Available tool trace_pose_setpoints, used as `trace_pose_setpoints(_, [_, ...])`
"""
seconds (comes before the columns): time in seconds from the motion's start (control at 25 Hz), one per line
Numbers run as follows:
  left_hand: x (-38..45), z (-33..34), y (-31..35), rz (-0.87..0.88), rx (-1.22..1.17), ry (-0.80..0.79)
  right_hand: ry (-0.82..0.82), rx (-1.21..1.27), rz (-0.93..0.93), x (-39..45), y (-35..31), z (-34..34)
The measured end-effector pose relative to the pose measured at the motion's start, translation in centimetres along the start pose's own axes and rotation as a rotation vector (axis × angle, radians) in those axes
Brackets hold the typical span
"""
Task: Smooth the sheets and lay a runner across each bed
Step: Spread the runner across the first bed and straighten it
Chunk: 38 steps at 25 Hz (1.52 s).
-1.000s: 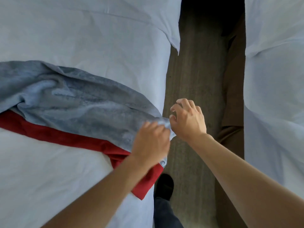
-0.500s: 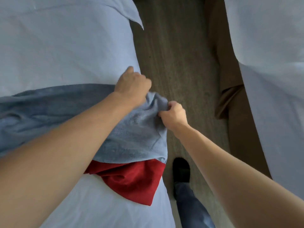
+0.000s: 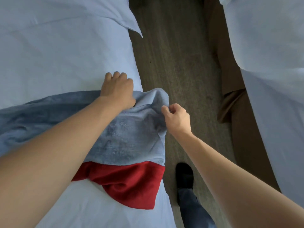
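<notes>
A grey-blue runner point(image 3: 125, 137) with a red underside point(image 3: 131, 181) lies across the white sheet of the left bed point(image 3: 57, 55). Its end is bunched at the bed's right edge. My left hand point(image 3: 117, 89) is closed on the runner's far edge, knuckles resting on the sheet. My right hand point(image 3: 176, 117) pinches the runner's end fold just off the bed's side. The red part is rumpled and folded out from under the grey layer, toward me.
A strip of grey-brown carpet point(image 3: 177, 63) runs between the two beds. The second bed's white sheet point(image 3: 271, 79) fills the right side, with a brown bed skirt point(image 3: 233, 104) hanging below it. My dark shoe point(image 3: 184, 175) stands on the carpet beside the left bed.
My left hand has slid a little farther up the bed with the runner's edge. My right hand has shifted along the end fold. The camera has tilted slightly.
</notes>
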<state>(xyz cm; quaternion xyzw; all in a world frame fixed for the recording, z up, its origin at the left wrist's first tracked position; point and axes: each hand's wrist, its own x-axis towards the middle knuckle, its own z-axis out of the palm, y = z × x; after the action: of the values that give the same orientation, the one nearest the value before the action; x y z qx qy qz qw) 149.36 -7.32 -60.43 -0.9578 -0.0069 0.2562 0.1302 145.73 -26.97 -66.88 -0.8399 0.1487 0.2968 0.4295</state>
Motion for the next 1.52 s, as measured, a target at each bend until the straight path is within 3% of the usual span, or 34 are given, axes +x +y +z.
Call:
trace_pose_setpoints(0.12, [-0.9,-0.1,2.2,0.156,0.104,-0.16,0.081,0.012,-0.048,0.1,0.6,-0.8])
trace_pose_setpoints(0.16, [-1.1,-0.3,2.5,0.179,0.083,-0.126,0.098,-0.009,-0.05,0.1,0.7,-1.1])
trace_pose_setpoints(0.32, [2.1,-0.5,0.4,0.014,-0.096,0.342,0.179,-0.167,-0.044,0.3,0.9,-2.2])
trace_pose_setpoints(0.44, [1.4,0.8,0.2,0.046,-0.197,0.351,0.201,-0.237,-0.137,-0.3,0.0,-2.1])
trace_pose_setpoints(0.6, [-6.9,4.8,-1.9,0.015,-0.3,0.444,0.215,-0.42,-0.483,-5.0,-2.5,1.8])
trace_pose_setpoints(0.76, [-18.1,10.5,-8.4,-0.101,-0.346,0.491,0.151,-0.485,-0.914,-13.0,-6.4,10.8])
trace_pose_setpoints(0.96, [-29.0,19.4,-16.3,-0.18,-0.412,0.57,0.123,-0.589,-1.191,-22.5,-6.1,22.1])
trace_pose_setpoints(1.2, [-35.1,27.4,-21.6,-0.103,-0.384,0.573,0.12,-0.947,-1.118,-26.7,-4.4,27.5])
trace_pose_setpoints(1.36, [-34.6,27.9,-23.2,-0.119,-0.353,0.619,0.259,-1.025,-1.095,-26.7,-5.4,28.2])
trace_pose_setpoints(1.52, [-34.8,26.9,-23.2,-0.066,-0.513,0.627,0.286,-0.99,-1.094,-27.2,-5.1,27.3])
